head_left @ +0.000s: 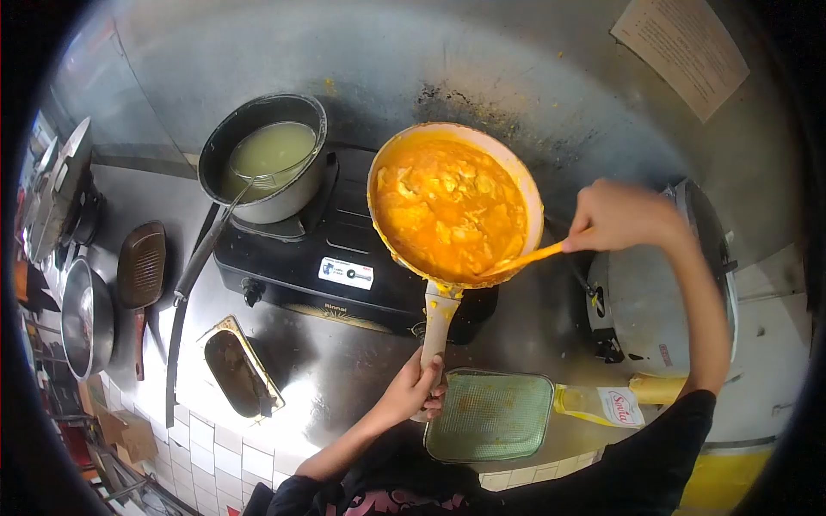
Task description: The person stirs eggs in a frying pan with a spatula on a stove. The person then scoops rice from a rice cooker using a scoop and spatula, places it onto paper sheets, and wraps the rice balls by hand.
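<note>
My left hand is wrapped round the pale handle of a frying pan. The pan is over the right side of a black two-burner gas stove. An orange sauce with yellow, egg-like lumps fills much of it, and sauce is smeared on the rim and handle base. My right hand, slightly blurred, grips an orange-yellow spatula or spoon from the right. Its far end dips into the sauce near the pan's lower right edge, so its shape is hidden.
A dark pot of pale green liquid, with a strainer in it, sits on the left burner. A green mesh-bottomed tray, a bottle and a rectangular tin lie in front. A ridged pan is left; a large cooker stands right.
</note>
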Available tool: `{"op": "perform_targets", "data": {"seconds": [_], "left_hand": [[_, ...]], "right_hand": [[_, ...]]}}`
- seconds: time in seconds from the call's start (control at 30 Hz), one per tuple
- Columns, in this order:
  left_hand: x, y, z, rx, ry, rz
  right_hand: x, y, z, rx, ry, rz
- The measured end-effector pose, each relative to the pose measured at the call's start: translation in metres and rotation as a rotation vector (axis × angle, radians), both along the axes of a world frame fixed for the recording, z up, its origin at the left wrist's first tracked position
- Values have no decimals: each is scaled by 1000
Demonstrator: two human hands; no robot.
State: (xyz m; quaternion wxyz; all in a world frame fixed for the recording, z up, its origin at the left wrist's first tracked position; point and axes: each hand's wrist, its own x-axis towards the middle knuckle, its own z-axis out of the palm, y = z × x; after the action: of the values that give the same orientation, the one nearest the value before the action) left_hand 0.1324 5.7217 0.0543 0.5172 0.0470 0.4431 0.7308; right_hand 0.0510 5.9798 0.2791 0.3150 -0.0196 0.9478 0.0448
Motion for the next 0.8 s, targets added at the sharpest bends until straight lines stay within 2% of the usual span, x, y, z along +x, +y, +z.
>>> {"op": "perform_targets", "data": {"seconds": [0.1,0.23,0.37,0.57,0.63,0.8], "left_hand": [[1,0,0,-2,-21,7],[1,1,-2,17,2,17],[1,1,-4,0,45,2],[1,0,-2,6,37,16],[2,0,-3,25,-1,12],[2,0,-4,16,18,13]], "right_hand": [[18,-16,-46,85,213,-91],[33,-17,-99,37,440,-21],[10,-15,-126,12,505,-58],[-48,11,-148,-90,609,-138],[-63,16,-140,-225,522,-206],[-62,22,-101,-244,428,-342]]}}
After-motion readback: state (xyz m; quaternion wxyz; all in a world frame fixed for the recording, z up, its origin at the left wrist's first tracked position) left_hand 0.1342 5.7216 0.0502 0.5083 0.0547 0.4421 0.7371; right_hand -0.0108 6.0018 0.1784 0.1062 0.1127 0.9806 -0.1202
